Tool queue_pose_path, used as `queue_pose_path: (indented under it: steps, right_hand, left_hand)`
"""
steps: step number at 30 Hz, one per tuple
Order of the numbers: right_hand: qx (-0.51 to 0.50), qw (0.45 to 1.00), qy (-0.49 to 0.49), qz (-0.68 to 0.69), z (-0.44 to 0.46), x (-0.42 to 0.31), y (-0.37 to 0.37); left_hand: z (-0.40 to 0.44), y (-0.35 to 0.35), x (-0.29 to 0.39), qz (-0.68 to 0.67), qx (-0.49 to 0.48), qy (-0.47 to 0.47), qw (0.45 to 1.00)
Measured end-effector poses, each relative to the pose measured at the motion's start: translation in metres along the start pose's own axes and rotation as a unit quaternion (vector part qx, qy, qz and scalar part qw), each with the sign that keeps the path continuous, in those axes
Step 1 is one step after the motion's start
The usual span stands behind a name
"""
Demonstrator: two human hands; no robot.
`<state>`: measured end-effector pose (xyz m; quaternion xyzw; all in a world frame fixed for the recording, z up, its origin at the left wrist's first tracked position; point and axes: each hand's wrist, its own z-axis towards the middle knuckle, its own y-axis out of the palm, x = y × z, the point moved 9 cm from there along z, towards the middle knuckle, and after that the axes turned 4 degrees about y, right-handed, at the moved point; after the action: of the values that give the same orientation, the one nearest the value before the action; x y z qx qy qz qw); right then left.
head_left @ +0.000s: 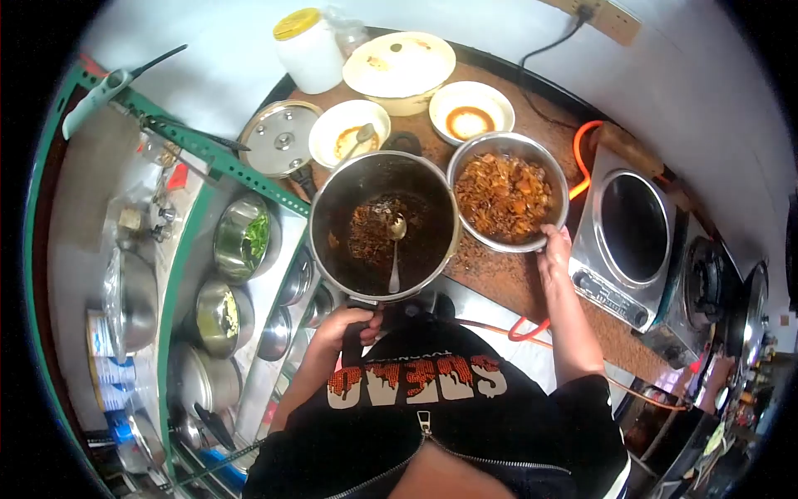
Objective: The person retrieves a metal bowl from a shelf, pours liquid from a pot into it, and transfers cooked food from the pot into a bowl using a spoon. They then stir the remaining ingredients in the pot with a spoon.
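My left hand (347,326) is closed around the black handle of a deep metal pot (432,274). Dark, oily food residue (371,233) coats the pot's bottom, and a metal spoon (395,266) lies inside against the near wall. Beside the pot, a steel bowl (562,175) holds brownish-orange chopped food in sauce (503,193). My right hand (555,247) grips that bowl's near right rim, thumb on the edge. The bowl's far left side is close to the pot; I cannot tell whether they touch.
Behind stand two cream bowls with sauce residue (349,125) (471,112), a lidded enamel pot (399,71), a white tub (307,54) and a metal lid (283,137). An induction cooker (619,233) is right. Green-framed shelves (179,274) with steel bowls stand left.
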<state>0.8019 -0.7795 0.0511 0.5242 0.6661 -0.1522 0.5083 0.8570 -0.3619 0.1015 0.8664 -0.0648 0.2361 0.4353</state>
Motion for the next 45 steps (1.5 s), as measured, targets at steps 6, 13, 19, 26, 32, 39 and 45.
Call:
queue_pose_path:
  steps: [6, 13, 19, 26, 32, 39, 45]
  right_hand:
    - [-0.005, 1.000, 0.001, 0.002, -0.004, -0.003, 0.002]
    - [-0.034, 0.999, 0.002, -0.034, 0.004, 0.000, -0.001]
    - [-0.063, 0.997, 0.025, -0.032, -0.002, 0.005, 0.008]
    - [-0.103, 0.992, 0.056, -0.036, -0.025, 0.029, 0.048]
    - [-0.147, 0.984, 0.086, -0.054, -0.036, 0.054, 0.082]
    - [-0.231, 0.953, 0.139, -0.136, -0.041, 0.069, 0.117]
    - [-0.255, 0.811, 0.069, -0.521, -0.028, 0.024, 0.141]
  left_hand:
    - [-0.003, -0.001, -0.006, 0.009, -0.010, -0.005, 1.000]
    - [-0.020, 0.006, -0.007, 0.008, 0.012, 0.021, 1.000]
    - [-0.052, 0.003, -0.007, 0.129, 0.045, 0.102, 0.985]
    - [-0.090, -0.022, -0.024, 0.096, 0.063, 0.147, 0.982]
    - [-0.116, -0.033, -0.042, 0.092, 0.134, 0.195, 0.967]
    - [-0.135, -0.053, -0.068, 0.060, 0.192, 0.242, 0.949]
    - [-0.137, -0.061, -0.082, -0.009, 0.190, 0.273, 0.943]
